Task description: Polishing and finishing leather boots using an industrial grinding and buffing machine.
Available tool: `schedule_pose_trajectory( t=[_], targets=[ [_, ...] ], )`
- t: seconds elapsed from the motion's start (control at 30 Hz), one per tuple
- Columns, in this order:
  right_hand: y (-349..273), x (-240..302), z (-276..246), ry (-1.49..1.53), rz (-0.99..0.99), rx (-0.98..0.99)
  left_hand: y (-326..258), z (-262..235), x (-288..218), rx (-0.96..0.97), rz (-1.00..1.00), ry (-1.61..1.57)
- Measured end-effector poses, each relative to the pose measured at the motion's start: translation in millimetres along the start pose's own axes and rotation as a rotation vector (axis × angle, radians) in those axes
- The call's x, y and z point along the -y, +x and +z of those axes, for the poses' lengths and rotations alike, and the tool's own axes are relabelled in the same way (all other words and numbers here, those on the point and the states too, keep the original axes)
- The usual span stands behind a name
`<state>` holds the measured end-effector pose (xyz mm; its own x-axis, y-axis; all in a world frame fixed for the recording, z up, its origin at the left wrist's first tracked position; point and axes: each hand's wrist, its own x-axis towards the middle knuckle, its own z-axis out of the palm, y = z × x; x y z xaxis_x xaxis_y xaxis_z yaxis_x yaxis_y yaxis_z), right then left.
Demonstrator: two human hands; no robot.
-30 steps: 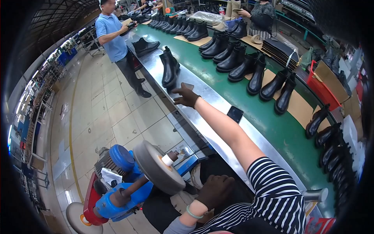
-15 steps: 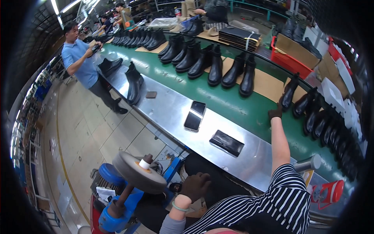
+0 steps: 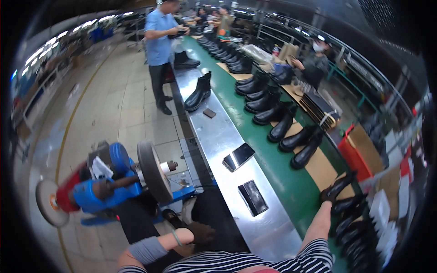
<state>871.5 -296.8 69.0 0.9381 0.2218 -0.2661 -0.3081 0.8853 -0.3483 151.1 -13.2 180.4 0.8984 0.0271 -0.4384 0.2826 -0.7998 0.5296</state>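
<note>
- The right hand reaches across the green belt and its fingers close around a black boot at the belt's far edge, just beside a row of other boots.
- The left hand hangs low by the lap; whether its fingers are spread or curled I cannot tell.
- A red crate sits just beyond the belt, with flat brown cardboard lying beside it.
- On the steel desk lie a phone and a black wallet-like case.
- Half a second ago the right arm reached the same boot — since then the view has swung left, and the blue polishing machine now shows side-on.
</note>
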Motion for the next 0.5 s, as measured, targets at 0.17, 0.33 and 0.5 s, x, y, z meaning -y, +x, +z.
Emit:
schedule_pose_trajectory(
  t=[0.17,0.33,0.5],
  targets=[
    [-19,-3,11,-0.534,-0.121,-0.327,3,-9,-15,0.034,-0.081,0.058],
    [-64,-17,50,-0.227,-0.075,-0.082,5,-29,-22,-0.047,-0.064,0.051],
    [-148,-71,89,-0.41,0.095,0.211,17,-29,-12,-0.012,-0.099,0.04]
  ],
)
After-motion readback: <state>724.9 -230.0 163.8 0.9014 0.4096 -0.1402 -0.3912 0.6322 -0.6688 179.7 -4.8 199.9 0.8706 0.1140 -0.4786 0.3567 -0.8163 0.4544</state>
